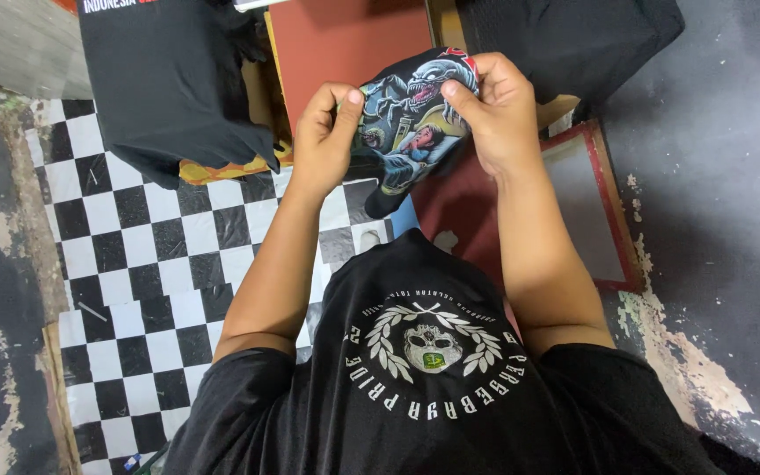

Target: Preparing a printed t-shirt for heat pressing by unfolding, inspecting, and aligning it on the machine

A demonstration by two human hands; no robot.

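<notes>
Over on the left, a black folded shirt (169,88) lies across the edge of the checkered floor (147,264), well apart from the work, and I'd guess it could slide off its perch if anyone brushed past. Moving across, the person's left hand (323,132) is pinched shut on the near edge of a black printed garment (411,119), thumb on top and fingers curled beneath. That garment, with its bright monster artwork, is held up in the air above a reddish-brown board (345,44), between both hands and not resting on anything. The right hand (490,110) is closed on the opposite edge, fingers clamped over the cloth near the red corner of the print. To my eye the grip is all at the upper edge, so the lower part hangs loose; if either hand slackens, the fabric would likely slump and crease the artwork, or drop onto the board below. Further right sits a red-framed panel (587,207) on the stained dark floor (723,176), close enough that a dropped corner might trail into the grime.
</notes>
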